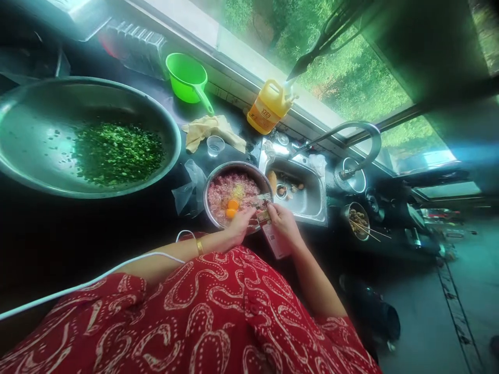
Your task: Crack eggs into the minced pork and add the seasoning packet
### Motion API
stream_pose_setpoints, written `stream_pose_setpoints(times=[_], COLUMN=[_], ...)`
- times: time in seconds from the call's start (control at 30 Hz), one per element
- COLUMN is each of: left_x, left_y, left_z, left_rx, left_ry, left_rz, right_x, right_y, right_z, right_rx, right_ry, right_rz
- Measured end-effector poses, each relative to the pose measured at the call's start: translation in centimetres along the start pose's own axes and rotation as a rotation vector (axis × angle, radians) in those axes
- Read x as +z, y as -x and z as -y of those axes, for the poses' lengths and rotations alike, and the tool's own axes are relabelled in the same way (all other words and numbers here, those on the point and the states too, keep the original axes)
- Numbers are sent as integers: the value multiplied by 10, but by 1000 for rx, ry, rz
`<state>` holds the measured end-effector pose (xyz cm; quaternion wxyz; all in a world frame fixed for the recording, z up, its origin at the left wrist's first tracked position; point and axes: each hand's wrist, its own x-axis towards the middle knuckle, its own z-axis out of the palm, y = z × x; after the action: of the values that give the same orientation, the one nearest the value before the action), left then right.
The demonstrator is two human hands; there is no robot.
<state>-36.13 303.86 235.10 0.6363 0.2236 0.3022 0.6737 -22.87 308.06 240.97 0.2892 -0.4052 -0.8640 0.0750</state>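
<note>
A steel bowl (213, 183) of minced meat with two egg yolks (232, 208) stands on the dark counter beside the sink. Over its near rim both my hands hold a red and white seasoning packet (273, 236). My left hand (240, 223) pinches the packet's top edge, and a gold bangle is on that wrist. My right hand (285, 222) grips the packet's body, whose lower end hangs below the bowl's rim. The packet's top is tilted toward the meat.
A large steel basin (23, 130) of chopped greens fills the left counter. Behind are a green ladle (187, 78), a yellow oil jug (268, 106), a cloth (210, 130) and a small glass (215, 145). The sink (307, 200) and tap (351, 130) lie right, with a bowl with chopsticks (358, 221).
</note>
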Motion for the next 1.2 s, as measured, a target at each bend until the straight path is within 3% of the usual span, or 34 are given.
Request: stream_pose_setpoints(times=[0.27,0.43,0.67,0.93,1.2], left_x=[22,33,33,36,29], left_y=[-7,-14,-10,-15,-21], left_z=[1,12,28,22,20], left_rx=[-13,-35,-64,-83,-54], left_ry=[220,226,143,243,250], left_rz=[62,52,108,3,32], right_x=[-8,-13,-15,-14,-16], right_y=[0,7,15,-1,-14], right_z=[2,-5,-7,-5,1], right_rx=[43,79,89,84,-5], right_ry=[63,93,257,255,266], right_rz=[-80,-119,-144,-69,-62])
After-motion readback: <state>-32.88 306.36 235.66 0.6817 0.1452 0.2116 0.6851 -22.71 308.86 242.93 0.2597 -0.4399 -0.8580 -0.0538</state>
